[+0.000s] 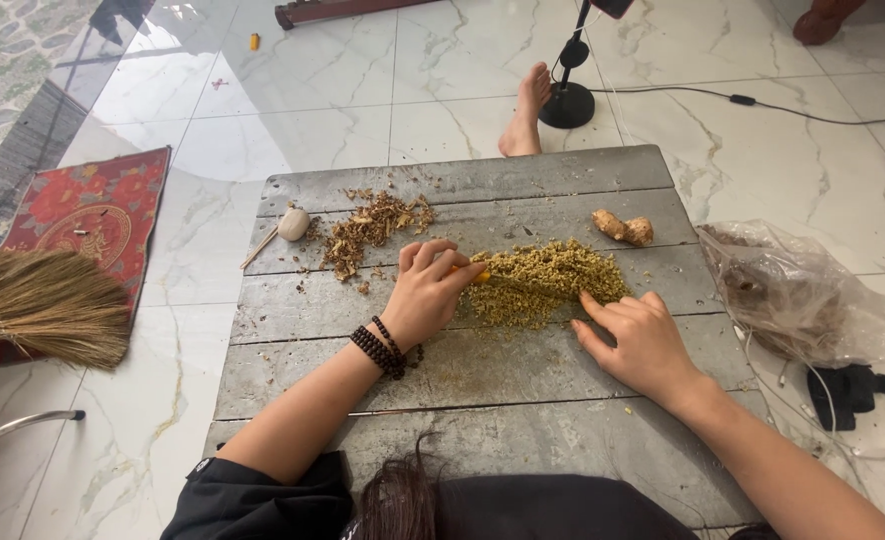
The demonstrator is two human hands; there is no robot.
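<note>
My left hand (426, 292) is closed around an orange-handled knife (483, 275), its blade lying in a pile of finely chopped yellowish-green bits (548, 285) on a grey wooden board (483, 400). A dark bead bracelet circles that wrist. My right hand (638, 335) rests flat on the board with fingers spread, touching the pile's right edge. A ginger root piece (623, 229) lies beyond the pile at the far right. Brown peel scraps (368, 228) are heaped at the far left.
A small pale tool with a wooden stick (288, 226) lies by the scraps. A clear plastic bag (793, 290) sits right of the board, a straw broom (43, 305) and red mat (88, 210) to the left. A bare foot (528, 110) and black stand base (567, 104) lie beyond.
</note>
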